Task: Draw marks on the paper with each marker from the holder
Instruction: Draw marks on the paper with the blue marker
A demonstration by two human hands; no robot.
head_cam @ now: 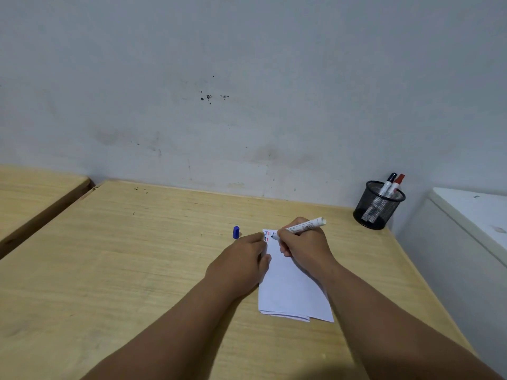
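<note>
On the wooden counter [137,270], the right hand [304,242] has its fingers [284,235] closed around an uncapped white-barrelled marker [304,227], tip down on the far left corner of the white paper [290,286], where short red and blue strokes [267,235] already sit. The left hand [241,261] lies palm down with its fingers curled loosely on the paper's left edge, pinning it; it grips nothing. The blue cap [236,232] stands alone on the counter just left of the paper's far corner, apart from both hands. The black mesh holder [378,205] sits at the far right corner of the counter, against the wall, with a dark-capped marker [387,183] and a red-capped marker [397,183] upright in it. The paper looks like a loose stack of sheets with the near edges fanned out, so if the left hand lifts or eases off during a stroke, the top sheet could slide and smear the line. The right palm rests on the sheet close to the fresh ink, which it might smudge. The cap, standing unguarded, could be knocked over and roll away by a sweep of the left hand.
</note>
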